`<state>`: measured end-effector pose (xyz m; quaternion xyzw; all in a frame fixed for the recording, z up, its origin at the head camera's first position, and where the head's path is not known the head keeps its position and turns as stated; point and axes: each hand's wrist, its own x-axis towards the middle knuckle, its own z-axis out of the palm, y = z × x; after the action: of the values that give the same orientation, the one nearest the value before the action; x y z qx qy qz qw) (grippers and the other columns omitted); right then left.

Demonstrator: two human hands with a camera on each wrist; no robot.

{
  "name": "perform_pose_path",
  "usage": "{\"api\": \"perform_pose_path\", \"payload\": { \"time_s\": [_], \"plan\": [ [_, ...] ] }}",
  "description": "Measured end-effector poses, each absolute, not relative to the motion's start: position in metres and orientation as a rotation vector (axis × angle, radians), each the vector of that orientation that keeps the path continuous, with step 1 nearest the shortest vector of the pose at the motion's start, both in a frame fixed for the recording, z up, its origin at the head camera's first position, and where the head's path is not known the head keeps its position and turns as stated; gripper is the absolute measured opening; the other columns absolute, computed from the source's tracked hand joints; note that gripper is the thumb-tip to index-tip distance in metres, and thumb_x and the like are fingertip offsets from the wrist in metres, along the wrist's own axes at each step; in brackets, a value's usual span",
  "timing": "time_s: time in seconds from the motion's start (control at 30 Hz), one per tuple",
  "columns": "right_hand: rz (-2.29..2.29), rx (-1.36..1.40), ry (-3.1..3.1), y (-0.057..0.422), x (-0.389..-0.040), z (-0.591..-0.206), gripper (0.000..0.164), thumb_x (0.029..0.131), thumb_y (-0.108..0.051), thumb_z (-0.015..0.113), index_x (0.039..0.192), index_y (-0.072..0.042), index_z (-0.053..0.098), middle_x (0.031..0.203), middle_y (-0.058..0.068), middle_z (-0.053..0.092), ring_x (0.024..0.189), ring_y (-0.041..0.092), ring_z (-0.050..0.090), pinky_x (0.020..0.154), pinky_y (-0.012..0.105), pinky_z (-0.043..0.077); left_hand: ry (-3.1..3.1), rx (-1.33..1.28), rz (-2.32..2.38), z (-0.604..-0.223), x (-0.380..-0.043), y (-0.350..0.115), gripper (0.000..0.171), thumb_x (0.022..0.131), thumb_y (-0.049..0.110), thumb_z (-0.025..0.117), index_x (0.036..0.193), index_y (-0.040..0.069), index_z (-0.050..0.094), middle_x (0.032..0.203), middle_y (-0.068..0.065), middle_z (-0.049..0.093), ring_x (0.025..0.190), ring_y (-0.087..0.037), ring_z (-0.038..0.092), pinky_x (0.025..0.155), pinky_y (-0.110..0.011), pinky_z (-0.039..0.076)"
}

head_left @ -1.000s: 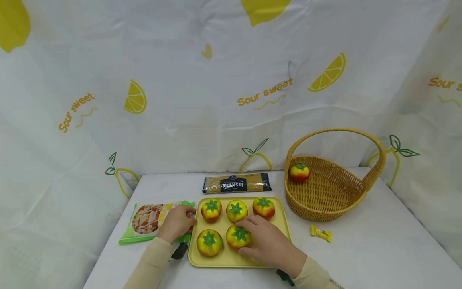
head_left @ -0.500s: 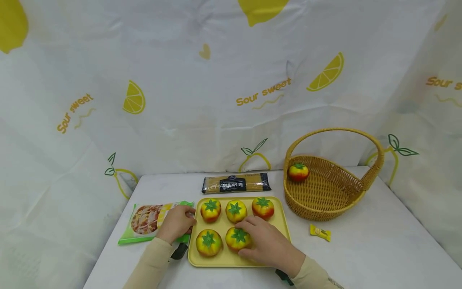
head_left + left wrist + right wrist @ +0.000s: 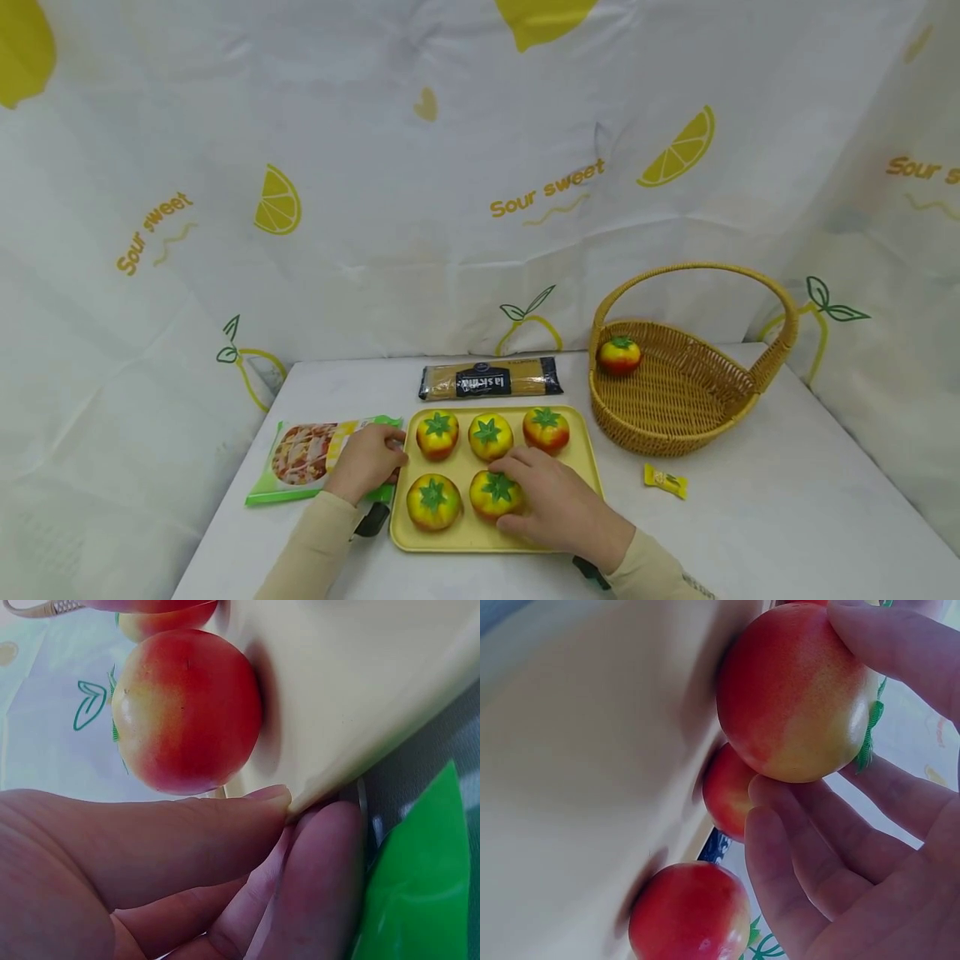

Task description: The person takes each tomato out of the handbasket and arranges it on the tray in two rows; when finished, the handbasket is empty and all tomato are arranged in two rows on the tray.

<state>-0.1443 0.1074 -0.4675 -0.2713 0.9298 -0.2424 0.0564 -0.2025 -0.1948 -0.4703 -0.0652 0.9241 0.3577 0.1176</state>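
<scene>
A yellow rectangular tray [image 3: 480,542] lies on the white table, bearing yellow-red tomatoes with green leafy tops. Three stand in its back row, two in front. My left hand [image 3: 366,462] pinches the tray's left rim; the left wrist view shows thumb above and fingers below the tray edge [image 3: 360,690]. My right hand [image 3: 558,504] grips the front-row middle tomato [image 3: 495,493]. In the right wrist view its thumb and fingers curl around that tomato [image 3: 795,690], which sits low at the tray surface. Just left of it stands the other front tomato [image 3: 433,502].
A wicker basket [image 3: 675,400] with a tall handle stands at the back right, one tomato [image 3: 619,356] inside. Behind the tray lies a spaghetti pack [image 3: 491,378]. A green-edged food bag [image 3: 303,458] lies under my left hand's side, and a small yellow wrapped candy [image 3: 665,482] right of the tray.
</scene>
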Motion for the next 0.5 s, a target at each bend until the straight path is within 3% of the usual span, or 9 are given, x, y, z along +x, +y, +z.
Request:
{"api": "perform_pose_path", "payload": {
  "time_s": [0.5],
  "plan": [
    [-0.728,-0.814,2.808,0.1089,-0.1449,-0.4658,0.062,0.086,-0.040,0.091,0.140,-0.022,0.068,0.133,-0.005,0.067,0.116,0.009,0.064,0.104,0.043,0.060,2.697,-0.175,1.065,-0.4670,-0.2002,-0.1946,0.038,0.097,0.006,0.074,0.134,-0.002,0.071,0.094,-0.008,0.071,0.068,-0.016,0.068,0.061,-0.028,0.059]
  ]
}}
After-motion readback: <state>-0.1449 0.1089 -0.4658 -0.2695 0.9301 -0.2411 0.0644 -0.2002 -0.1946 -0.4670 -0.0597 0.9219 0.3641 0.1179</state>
